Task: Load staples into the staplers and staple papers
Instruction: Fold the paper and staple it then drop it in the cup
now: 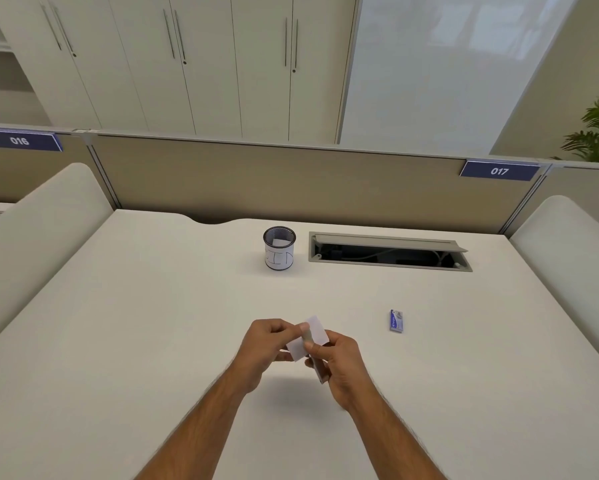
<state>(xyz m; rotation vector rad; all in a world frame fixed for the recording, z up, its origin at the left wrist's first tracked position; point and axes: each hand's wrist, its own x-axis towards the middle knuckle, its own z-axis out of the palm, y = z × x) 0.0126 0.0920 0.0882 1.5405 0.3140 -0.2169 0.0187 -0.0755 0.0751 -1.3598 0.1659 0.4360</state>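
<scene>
White desk point(152, 341) inside a beige-partitioned cubicle, pale cabinets beyond; your two bare forearms meet over its near middle.

Left hand point(263, 344): fingers curled, thumb and forefinger pinching the left part of a small white paper slip point(313, 332), held clear of the desk. Right hand point(339, 365): closed around a slim grey-brown stapler point(318, 370), thumb on top, its nose at the slip's middle. The stapler is largely hidden by the fingers; whether its jaws have bitten down cannot be told.

Handling, as judged: the slip is very light and floppy, so it will bend or swing out if you grip only a far corner. Keep the pinch just beside the stapler's nose and hold the paper flat. The stapler looks rigid and small enough to squeeze one-handed; grip along its body, thumb near the front for leverage.

Outward, right: small blue-and-white staple box point(396, 320) lying flat on the desk, well apart from both hands. Light cardboard, probably; contents not visible.

Far centre: black wire-mesh pen cup point(279, 248) with a white paper wrap, upright. One white slip shows inside; nothing else can be made out.

Right of the cup: grey cable hatch point(389, 251), lid raised, cables inside.
</scene>
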